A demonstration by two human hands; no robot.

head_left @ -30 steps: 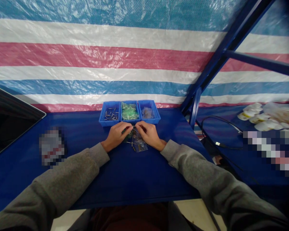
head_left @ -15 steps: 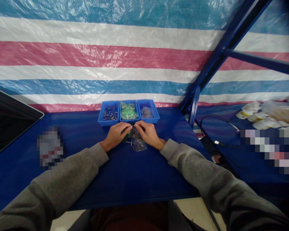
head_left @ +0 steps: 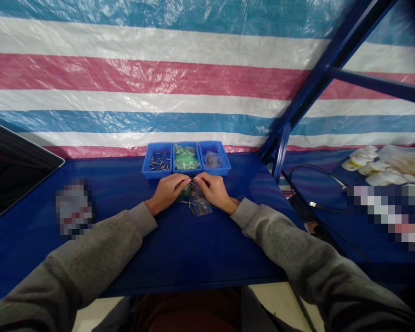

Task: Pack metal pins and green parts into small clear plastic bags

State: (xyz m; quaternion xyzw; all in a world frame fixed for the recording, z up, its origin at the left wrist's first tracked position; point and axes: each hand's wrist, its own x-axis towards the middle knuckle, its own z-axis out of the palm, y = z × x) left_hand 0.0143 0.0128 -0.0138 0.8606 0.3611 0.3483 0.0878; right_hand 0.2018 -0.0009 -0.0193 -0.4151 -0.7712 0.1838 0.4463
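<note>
My left hand (head_left: 168, 189) and my right hand (head_left: 214, 190) meet in front of the bins, fingertips pinched toward each other. Between them runs a thin metal rod (head_left: 192, 178), too small to tell whether it is a screw or a plain pin. Beneath the hands lie more thin metal rods (head_left: 190, 206), a small clear plastic bag (head_left: 203, 208) with something brownish in it, and green packaging (head_left: 184, 193) partly hidden by my left fingers.
Behind the hands stand three joined blue bins: one with loose metal rods (head_left: 160, 161), one with green plastic bags (head_left: 186, 159), one with small clear bags (head_left: 212, 159). A dark screen (head_left: 17, 170) is at left. A blue metal frame (head_left: 280, 152), cable (head_left: 313, 204) and white rolls (head_left: 363, 161) are at right.
The view has shifted slightly. Both hands stay pinched together at nearly the same spot, with the thin rod now showing more level between the fingertips.
</note>
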